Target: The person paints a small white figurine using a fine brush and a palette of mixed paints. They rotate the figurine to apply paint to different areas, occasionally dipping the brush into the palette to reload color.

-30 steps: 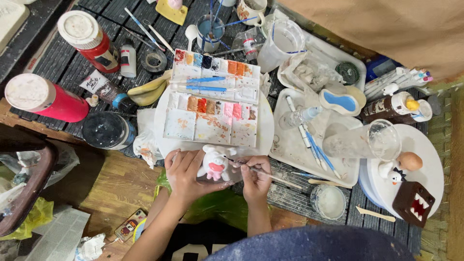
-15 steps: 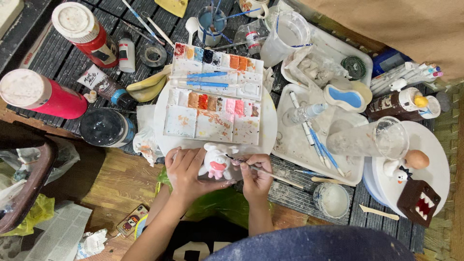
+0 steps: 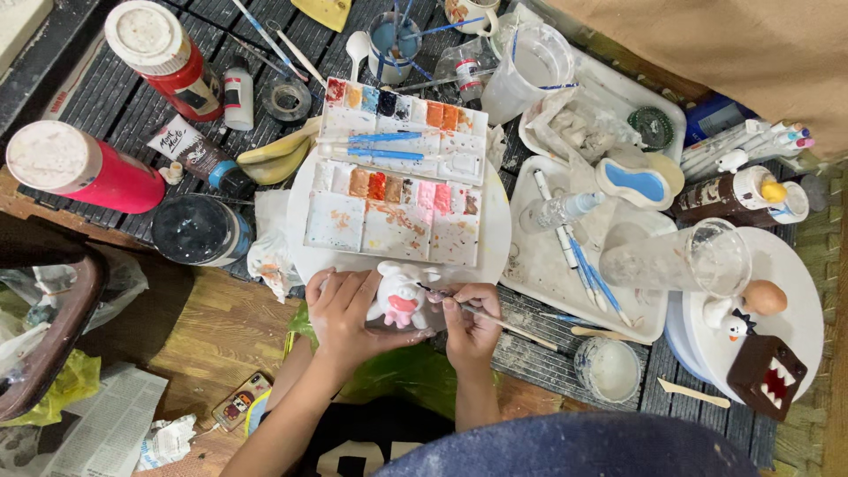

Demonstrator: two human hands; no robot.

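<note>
Your left hand [image 3: 346, 311] is curled around a small white figurine [image 3: 399, 295] with a pink mouth, fingers wrapped at its left side and underneath, so it sits just off the near rim of the round white plate [image 3: 496, 231], above the dark slatted tabletop [image 3: 106, 106]. Keep that grip steady and turn the figurine with the fingers rather than chasing the surface with the brush. Your right hand [image 3: 471, 320] is pinched shut on a thin paintbrush [image 3: 495, 320], its tip touching the figurine's right side and the wooden handle trailing off to the right. As I judge it, short light strokes will serve best here, with the heel of the right hand braced against the left so the tip does not wander. Counting from the left: two red jars [image 3: 84, 170] with pale lids, one lying down and one upright behind it; one dark round tub [image 3: 200, 230]; two paint palettes [image 3: 393, 216] on the plate, one behind the other, with two blue-handled brushes [image 3: 375, 146] lying across the farther one; two white trays [image 3: 574, 256], the nearer holding several more blue brushes, too bunched to count; one clear cup [image 3: 676, 258] on its side; one brown box-shaped figure [image 3: 767, 375] with white teeth on a second round plate at the far right.
</note>
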